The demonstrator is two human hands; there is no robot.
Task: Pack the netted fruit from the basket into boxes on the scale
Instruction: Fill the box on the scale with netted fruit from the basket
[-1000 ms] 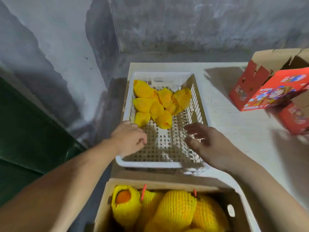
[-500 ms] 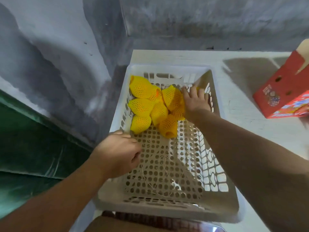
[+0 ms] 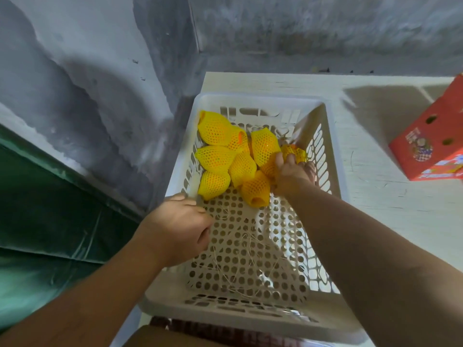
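A white perforated plastic basket [image 3: 335, 156] sits on the white table. Several fruits in yellow foam netting [image 3: 218, 159] lie heaped at its far end. My right hand [image 3: 293, 174] reaches into the heap and grips one netted fruit [image 3: 294, 151] at the right side of the pile. My left hand [image 3: 180, 226] grips the basket's left rim, fingers curled over the edge. A brown cardboard box edge [image 3: 155, 336] shows at the bottom of the view; its inside and the scale are hidden.
A red printed carton [image 3: 431, 146] stands on the table to the right of the basket. Grey concrete walls meet in a corner behind. A green tarpaulin [image 3: 50, 221] lies down to the left. Loose straw strands lie on the basket floor.
My right hand went from hovering over the basket's near end into the fruit pile and closed round a fruit. The view tilted forward, so the filled box dropped out of sight.
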